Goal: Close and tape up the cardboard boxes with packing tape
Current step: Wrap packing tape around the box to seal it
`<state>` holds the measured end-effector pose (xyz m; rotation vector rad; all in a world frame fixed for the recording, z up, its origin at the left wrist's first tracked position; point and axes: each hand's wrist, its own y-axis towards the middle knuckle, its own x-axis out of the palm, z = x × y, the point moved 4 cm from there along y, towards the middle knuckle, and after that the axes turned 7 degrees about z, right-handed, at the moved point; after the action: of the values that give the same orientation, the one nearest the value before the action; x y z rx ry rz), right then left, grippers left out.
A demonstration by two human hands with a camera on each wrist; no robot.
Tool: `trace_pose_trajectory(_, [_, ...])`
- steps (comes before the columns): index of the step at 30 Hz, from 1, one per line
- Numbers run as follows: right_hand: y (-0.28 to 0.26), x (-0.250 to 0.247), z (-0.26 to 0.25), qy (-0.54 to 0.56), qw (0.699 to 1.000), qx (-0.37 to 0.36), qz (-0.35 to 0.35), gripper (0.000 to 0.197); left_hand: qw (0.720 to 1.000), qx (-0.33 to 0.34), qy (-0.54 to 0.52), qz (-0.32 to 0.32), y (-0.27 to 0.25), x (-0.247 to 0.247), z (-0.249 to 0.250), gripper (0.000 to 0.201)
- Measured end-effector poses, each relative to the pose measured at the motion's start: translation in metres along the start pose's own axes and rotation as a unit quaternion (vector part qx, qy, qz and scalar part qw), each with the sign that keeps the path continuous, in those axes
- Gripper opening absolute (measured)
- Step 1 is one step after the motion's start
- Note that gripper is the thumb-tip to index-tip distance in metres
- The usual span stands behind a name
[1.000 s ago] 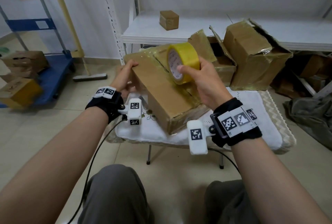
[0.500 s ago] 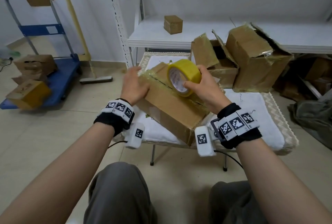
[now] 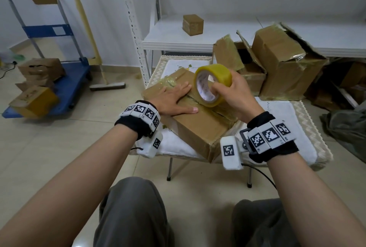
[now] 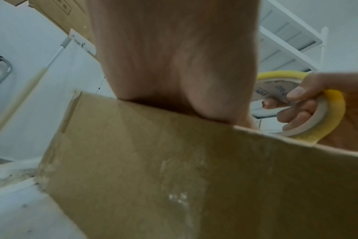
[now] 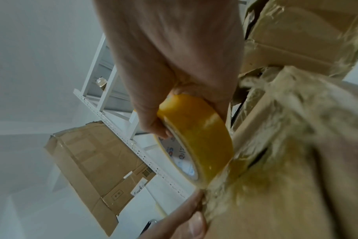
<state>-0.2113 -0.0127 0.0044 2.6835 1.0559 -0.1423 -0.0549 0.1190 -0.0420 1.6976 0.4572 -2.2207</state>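
A brown cardboard box (image 3: 200, 127) lies slanted on a low white-cushioned stool (image 3: 293, 127), its flaps down and a taped seam along the top. My left hand (image 3: 174, 98) lies flat on the box top, fingers straight, thumb out along the seam. My right hand (image 3: 231, 96) grips a yellow roll of packing tape (image 3: 213, 84), fingers through its core, and the roll's lower edge touches the seam. In the right wrist view the tape roll (image 5: 196, 140) meets the taped seam of the box (image 5: 286, 186). The left wrist view shows the box side (image 4: 194, 177) and the tape roll (image 4: 327, 110).
Two opened, tape-covered boxes (image 3: 285, 64) stand at the back of the stool. A small box (image 3: 193, 24) sits on a white shelf (image 3: 217, 36). A blue trolley (image 3: 59, 86) with several boxes is at the left. A grey bag (image 3: 346, 127) lies at the right.
The box has come down flat onto the stool. My left hand moved from its left side onto the top and flattened. The tape roll dropped onto the seam.
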Motion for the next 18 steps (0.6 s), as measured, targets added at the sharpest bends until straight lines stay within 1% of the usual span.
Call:
trace_pose_trajectory(5, [-0.001, -0.009, -0.002, 0.001, 1.000, 0.005, 0.022, 0.012, 1.000, 0.000, 0.000, -0.001, -0.002, 0.000, 0.002, 0.096])
trace_pose_trajectory(8, [-0.003, -0.012, -0.003, 0.011, 0.999, 0.006, 0.037, 0.015, 1.000, 0.000, 0.001, 0.001, -0.004, -0.001, 0.003, 0.094])
trace_pose_trajectory(11, [-0.006, -0.010, -0.005, 0.035, 0.998, 0.005, 0.052, 0.024, 1.000, -0.003, -0.009, 0.011, -0.005, -0.002, 0.003, 0.098])
trace_pose_trajectory(13, [-0.008, -0.005, -0.011, 0.045, 0.998, -0.012, 0.053, 0.027, 1.000, -0.003, -0.017, 0.022, -0.003, -0.001, 0.001, 0.101])
trace_pose_trajectory(18, [-0.008, 0.009, -0.044, 0.089, 0.991, -0.093, 0.041, 0.027, 0.996, -0.014, -0.054, 0.065, 0.002, -0.002, -0.001, 0.109])
